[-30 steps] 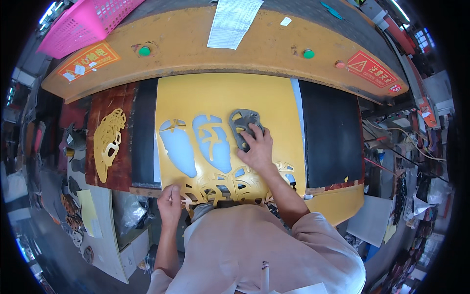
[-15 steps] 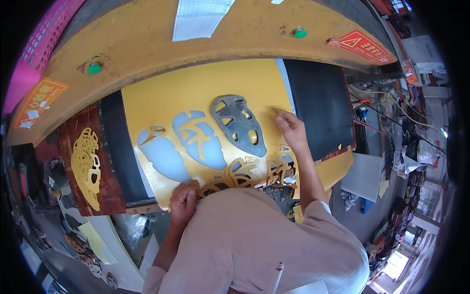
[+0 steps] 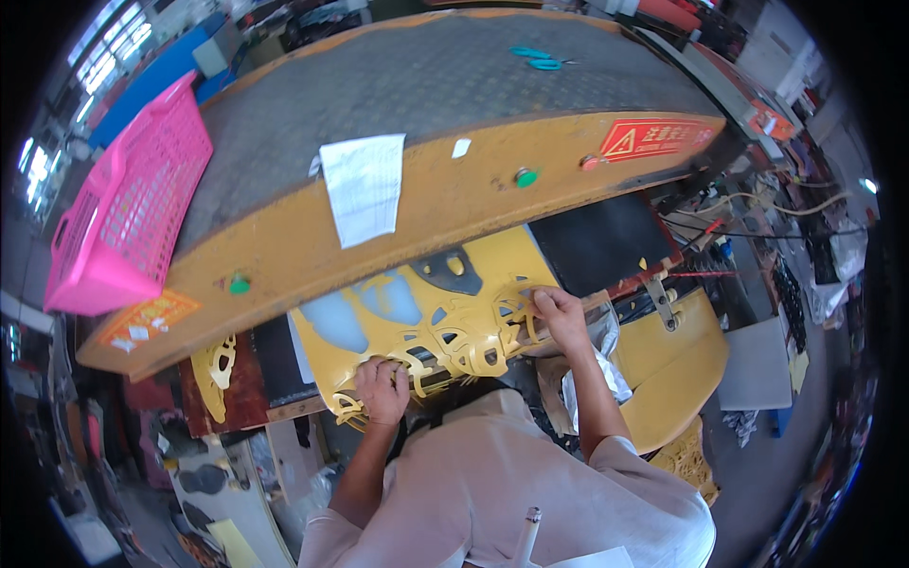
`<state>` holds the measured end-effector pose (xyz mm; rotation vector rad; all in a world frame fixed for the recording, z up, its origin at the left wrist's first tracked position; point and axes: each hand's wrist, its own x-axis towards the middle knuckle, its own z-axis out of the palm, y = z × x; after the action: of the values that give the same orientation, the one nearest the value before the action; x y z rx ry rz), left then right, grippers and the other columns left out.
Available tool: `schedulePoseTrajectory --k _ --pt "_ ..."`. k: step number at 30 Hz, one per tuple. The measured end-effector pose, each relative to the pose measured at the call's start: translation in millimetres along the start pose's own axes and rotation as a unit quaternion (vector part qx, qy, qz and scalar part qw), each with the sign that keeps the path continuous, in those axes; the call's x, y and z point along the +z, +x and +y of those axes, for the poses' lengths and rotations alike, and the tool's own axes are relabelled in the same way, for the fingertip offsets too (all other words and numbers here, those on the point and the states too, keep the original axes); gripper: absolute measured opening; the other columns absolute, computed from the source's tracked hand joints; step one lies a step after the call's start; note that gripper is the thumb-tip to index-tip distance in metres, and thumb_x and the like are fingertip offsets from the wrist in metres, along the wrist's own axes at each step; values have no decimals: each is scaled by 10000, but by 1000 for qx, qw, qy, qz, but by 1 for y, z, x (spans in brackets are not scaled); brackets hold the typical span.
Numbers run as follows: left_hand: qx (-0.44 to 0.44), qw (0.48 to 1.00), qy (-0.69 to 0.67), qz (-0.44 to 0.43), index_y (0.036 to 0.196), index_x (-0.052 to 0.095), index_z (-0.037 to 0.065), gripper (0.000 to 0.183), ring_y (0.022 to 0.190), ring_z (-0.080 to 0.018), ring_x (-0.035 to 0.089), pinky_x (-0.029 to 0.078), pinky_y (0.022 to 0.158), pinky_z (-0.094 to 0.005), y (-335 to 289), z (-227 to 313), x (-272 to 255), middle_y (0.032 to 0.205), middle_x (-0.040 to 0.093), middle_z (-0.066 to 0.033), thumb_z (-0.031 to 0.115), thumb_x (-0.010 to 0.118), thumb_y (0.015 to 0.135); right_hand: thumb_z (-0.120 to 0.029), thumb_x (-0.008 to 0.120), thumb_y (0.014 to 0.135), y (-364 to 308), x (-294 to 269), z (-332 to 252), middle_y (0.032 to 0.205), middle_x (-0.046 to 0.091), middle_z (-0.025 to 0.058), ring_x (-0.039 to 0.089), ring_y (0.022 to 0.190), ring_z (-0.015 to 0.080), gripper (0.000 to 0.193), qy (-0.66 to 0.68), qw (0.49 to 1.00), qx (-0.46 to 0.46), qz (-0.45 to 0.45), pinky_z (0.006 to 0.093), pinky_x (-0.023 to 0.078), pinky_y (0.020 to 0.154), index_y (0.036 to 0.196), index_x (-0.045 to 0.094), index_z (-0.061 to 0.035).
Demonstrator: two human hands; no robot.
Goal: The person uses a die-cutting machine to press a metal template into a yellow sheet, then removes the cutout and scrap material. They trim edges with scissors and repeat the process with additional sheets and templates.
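Observation:
A yellow sheet [image 3: 374,341] with rows of cut-out openings lies across the press bed and droops over its near edge. At its lower left, my left hand [image 3: 382,388] has its fingers bent over the cut margin. My right hand [image 3: 561,317] pinches the thin strips at the sheet's near right. A dark grey, shoe-upper-shaped cutting die [image 3: 453,272] rests on the sheet, its far part hidden by the press beam. Left of the die, two large openings show a pale bluish surface.
The orange press beam [image 3: 454,208] with green buttons spans above the bed. On top are a pink basket [image 3: 142,204] and teal-handled scissors [image 3: 540,61]. A yellow cut scrap [image 3: 216,374] lies far left; more yellow material [image 3: 668,369] is at right. A cigarette [image 3: 528,535] juts up near my chest.
My right hand has come nearer and taken hold of the sheet's near right part. My left hand has spread onto the margin. The view has tilted up, and the beam now covers part of the die.

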<state>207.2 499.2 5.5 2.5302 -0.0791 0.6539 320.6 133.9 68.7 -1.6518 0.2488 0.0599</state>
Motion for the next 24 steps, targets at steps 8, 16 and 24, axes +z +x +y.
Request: schedulePoseTrajectory --k 8,16,24 --pt "-16 999 43 19 900 634 113 169 1018 -372 601 457 907 -519 78 -43 48 1033 645 -131 231 750 873 -318 548 1134 133 71 -89 794 588 -14 531 693 92 362 210 967 -141 42 276 447 633 918 622 -36" --pt "0 997 51 51 897 636 111 174 992 -377 619 474 876 -520 109 -53 49 982 640 -133 232 754 853 -182 701 941 104 56 21 937 695 170 654 927 404 138 -342 838 -423 36 515 520 841 933 703 -45" --pt "-16 997 52 50 871 633 118 151 952 -376 613 474 837 -516 106 -50 47 957 624 -132 215 744 836 -213 734 913 106 58 33 907 672 136 638 887 385 147 -396 819 -414 19 517 502 806 882 716 -71"
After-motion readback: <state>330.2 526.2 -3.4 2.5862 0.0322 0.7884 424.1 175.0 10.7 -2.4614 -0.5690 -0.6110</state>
